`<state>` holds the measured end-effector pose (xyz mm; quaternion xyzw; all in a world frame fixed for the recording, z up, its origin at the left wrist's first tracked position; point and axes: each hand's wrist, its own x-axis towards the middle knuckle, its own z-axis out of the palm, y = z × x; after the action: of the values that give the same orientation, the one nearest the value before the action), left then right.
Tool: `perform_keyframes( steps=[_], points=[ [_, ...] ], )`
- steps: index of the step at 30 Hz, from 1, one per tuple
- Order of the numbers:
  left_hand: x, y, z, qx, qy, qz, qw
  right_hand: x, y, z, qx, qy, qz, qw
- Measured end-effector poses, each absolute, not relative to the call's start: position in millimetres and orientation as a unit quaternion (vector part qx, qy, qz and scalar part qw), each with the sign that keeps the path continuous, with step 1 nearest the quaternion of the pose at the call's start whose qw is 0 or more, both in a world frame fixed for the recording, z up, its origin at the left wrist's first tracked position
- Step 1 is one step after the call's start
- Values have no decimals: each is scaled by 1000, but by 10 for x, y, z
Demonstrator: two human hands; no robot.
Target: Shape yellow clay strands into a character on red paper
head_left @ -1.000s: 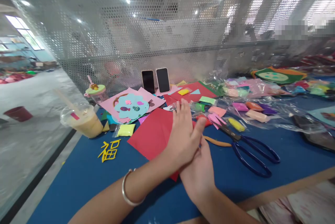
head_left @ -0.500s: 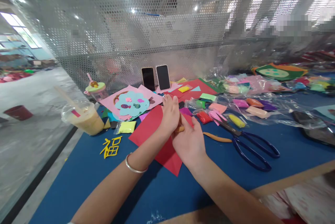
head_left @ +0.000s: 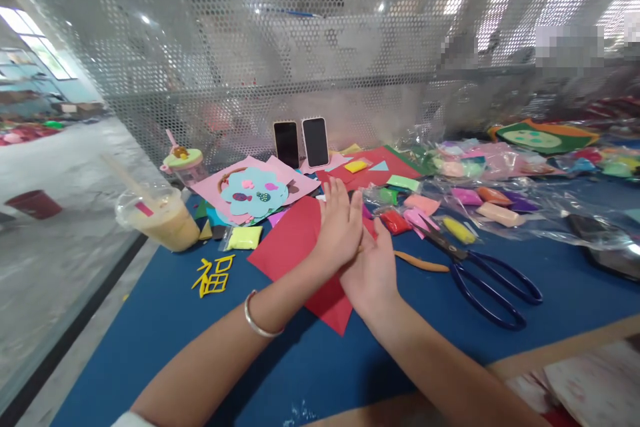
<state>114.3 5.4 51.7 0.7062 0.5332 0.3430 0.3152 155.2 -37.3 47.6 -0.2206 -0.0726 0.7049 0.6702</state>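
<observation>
My left hand [head_left: 339,224] lies across the palm of my right hand [head_left: 373,267], its fingers stretched out and pointing away. Pressed between both palms is a piece of orange-brown modelling clay [head_left: 359,250], of which only a sliver shows. Beneath the hands lies a red sheet of paper [head_left: 285,237], turned cornerwise. A thin orange-brown clay strip [head_left: 423,262] rests to the right of my right hand, touching or close to the dark-blue-handled scissors [head_left: 457,254]. Off to the left sits a yellow clay Chinese character [head_left: 215,276] on the blue tabletop [head_left: 165,340].
A drink cup with a straw [head_left: 165,220] stands at the left edge. Behind are pink sheets with a light-blue paper cutout [head_left: 255,190] and two upright phones [head_left: 316,142]. Bagged clay packs [head_left: 459,230] spread across the right, before a perforated metal screen [head_left: 225,47].
My left hand has slid right and toward me over my right palm, covering most of the clay lump that showed before. The camera view has shifted slightly.
</observation>
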Motion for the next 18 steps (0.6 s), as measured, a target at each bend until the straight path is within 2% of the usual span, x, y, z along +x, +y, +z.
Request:
perform_keyframes(
  steps=[7, 11, 15, 18],
  points=[
    [1330, -329, 269, 751, 477, 289, 352, 1917, -383, 395, -329, -10, 651, 684],
    [1459, -331, 129, 732, 476, 285, 394, 2149, -476, 168, -393, -48, 615, 682],
    [1451, -294, 166, 705, 485, 305, 419, 2361, -522, -43, -435, -202, 544, 689],
    [1271, -292, 296, 707, 480, 345, 388, 2467, -582, -106, -483, -451, 448, 603]
  ],
)
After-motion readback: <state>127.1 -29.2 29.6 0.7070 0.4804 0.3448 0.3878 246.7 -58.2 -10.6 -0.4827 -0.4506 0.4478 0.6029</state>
